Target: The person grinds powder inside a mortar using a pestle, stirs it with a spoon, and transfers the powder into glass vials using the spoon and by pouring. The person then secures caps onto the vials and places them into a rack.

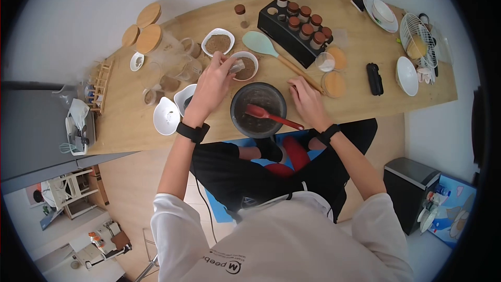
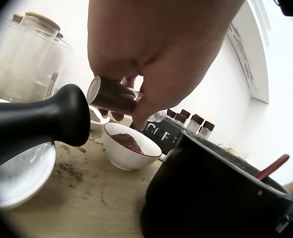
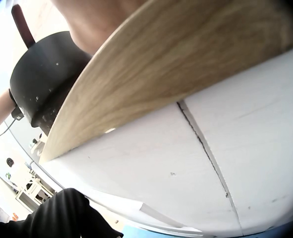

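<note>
My left hand (image 1: 211, 84) pinches a small clear jar (image 1: 236, 66) on its side above a red-rimmed white bowl (image 1: 251, 57) of brown powder. In the left wrist view the jar (image 2: 113, 96) lies level, brown inside, over the bowl (image 2: 117, 155). My right hand (image 1: 308, 102) rests on the table beside the spatula's wooden handle, its fingers loosely bent, holding nothing. Between the hands stands a dark pot (image 1: 238, 117) with a red spatula (image 1: 263, 115) in it. In the right wrist view the right hand (image 3: 99, 22) shows only in part, its fingers hidden.
A black rack (image 1: 284, 36) of capped jars stands at the back, a mint spatula (image 1: 261, 43) beside it. White bowls (image 1: 166, 116) and glass jars are at the left; a black case (image 1: 374, 79), a white bowl (image 1: 407, 76) and a wire basket (image 1: 411, 30) at the right.
</note>
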`<action>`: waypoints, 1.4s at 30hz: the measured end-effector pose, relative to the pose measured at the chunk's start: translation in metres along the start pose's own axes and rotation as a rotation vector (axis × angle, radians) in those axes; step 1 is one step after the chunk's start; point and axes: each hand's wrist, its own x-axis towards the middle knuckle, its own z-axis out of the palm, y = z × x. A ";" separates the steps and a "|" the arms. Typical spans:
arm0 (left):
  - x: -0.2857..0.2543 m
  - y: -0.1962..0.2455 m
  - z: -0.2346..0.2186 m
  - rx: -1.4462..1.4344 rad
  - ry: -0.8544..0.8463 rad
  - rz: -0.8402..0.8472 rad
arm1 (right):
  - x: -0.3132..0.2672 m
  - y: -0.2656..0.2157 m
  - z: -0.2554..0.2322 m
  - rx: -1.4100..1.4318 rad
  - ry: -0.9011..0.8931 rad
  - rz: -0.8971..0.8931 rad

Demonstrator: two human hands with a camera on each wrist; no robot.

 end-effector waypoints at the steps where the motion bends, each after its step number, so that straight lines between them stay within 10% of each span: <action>1: 0.002 -0.001 0.000 0.041 -0.005 -0.019 | 0.000 0.000 0.000 -0.032 -0.018 -0.001; 42: 0.033 0.002 -0.008 -0.063 0.101 -0.095 | 0.001 0.005 0.001 -0.011 0.062 0.039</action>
